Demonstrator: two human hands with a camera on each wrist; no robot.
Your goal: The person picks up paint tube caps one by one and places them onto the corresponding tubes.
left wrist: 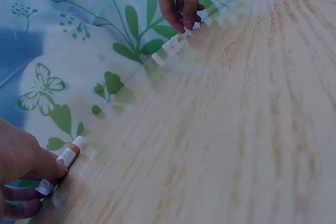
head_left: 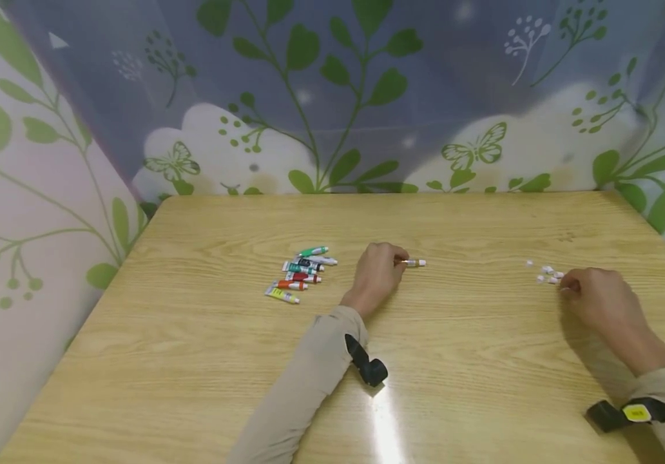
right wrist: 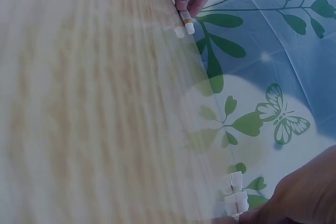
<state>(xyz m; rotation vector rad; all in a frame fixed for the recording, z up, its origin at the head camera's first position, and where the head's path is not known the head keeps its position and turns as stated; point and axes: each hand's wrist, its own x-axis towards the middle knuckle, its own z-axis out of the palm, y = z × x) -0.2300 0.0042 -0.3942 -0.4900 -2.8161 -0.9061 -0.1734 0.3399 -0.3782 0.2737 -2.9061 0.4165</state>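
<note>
My left hand [head_left: 377,274] pinches a small paint tube [head_left: 415,263] with an ochre band and a white cap, low over the wooden table. In the left wrist view, the tube [left wrist: 70,152] sticks out past the thumb, cap end away from the hand. My right hand [head_left: 605,309] has its fingertips down at a cluster of small white pieces [head_left: 547,270], pinching one at the cluster's near right edge. The right wrist view shows blocky white pieces [right wrist: 237,198] lined up beside the right fingertips; the pinched one is mostly hidden there.
Left of the left hand lie several paint tubes [head_left: 303,277] in a loose column, among them green, red, orange and yellow ones. The wooden table [head_left: 193,361] meets a leaf-patterned cloth [head_left: 332,96] at the back. Black straps circle both sleeves.
</note>
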